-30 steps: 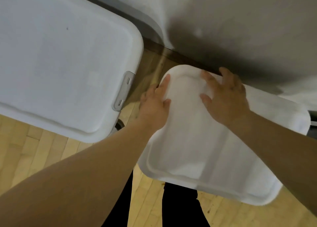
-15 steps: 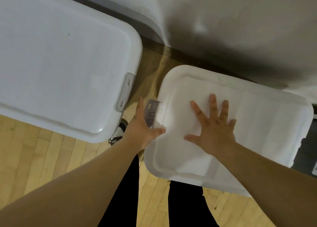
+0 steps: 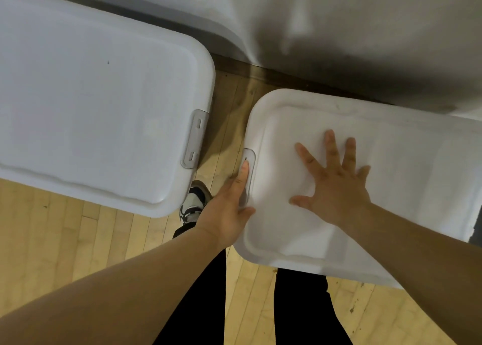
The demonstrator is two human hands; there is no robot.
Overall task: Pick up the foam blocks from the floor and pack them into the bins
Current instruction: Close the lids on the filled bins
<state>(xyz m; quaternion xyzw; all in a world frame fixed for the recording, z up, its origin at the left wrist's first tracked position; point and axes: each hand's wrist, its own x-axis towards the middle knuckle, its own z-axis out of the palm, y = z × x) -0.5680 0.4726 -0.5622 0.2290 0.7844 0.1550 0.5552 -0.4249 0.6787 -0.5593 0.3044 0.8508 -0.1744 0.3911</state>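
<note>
Two white lidded bins stand on the wood floor by the wall. The right bin's lid lies flat on its bin. My right hand presses on this lid with its fingers spread flat. My left hand is at the lid's left end, with straight fingers pressing the grey latch against the bin's side. The left bin is closed, its grey latch down. No foam blocks are in view.
A white wall with a dark baseboard runs behind both bins. A narrow strip of wood floor separates the bins. My legs in black trousers and one shoe stand between and below them.
The lid has gone from tilted to flat on the right bin. My right hand slid back and spread flat. My left hand moved to the latch, which has swung down against the bin.
</note>
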